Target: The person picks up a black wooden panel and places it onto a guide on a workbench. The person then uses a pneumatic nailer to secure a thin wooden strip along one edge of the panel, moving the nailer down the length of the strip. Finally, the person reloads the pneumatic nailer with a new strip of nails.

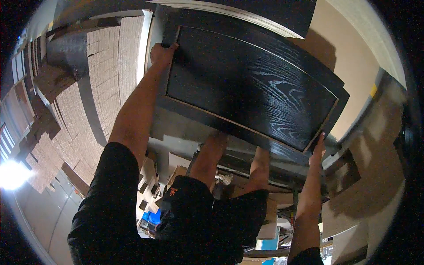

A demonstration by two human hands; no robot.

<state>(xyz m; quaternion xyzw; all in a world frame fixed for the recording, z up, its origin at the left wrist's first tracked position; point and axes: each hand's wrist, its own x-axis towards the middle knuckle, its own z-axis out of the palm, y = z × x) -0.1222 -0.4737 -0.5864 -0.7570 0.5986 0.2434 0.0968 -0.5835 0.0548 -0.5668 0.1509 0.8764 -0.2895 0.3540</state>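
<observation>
Panel (251, 84), black, wood-grained, framed: centre, slanting, held in both hands. Boards (73, 128), pale, stacked: left. Left hand (163, 54): closed about the panel's left edge, thumb on its face. Right hand (317, 150): clasping the panel's right edge, near end, other fingers mostly hidden.

On my left, I am seeing layered stacks of pale brown, rough-textured boards (104, 57) rising beside a slim white upright strip (145, 39). A round, glaring white light (13, 174) is shining at the far left, just above a pale grey surface crossed by thin lines (46, 216); whether floor or wall, I am not making out. On my right, a flat tan panel (357, 66) is catching a dark shadow, and a broad brown surface (375, 172) is sitting in dimmer light
</observation>
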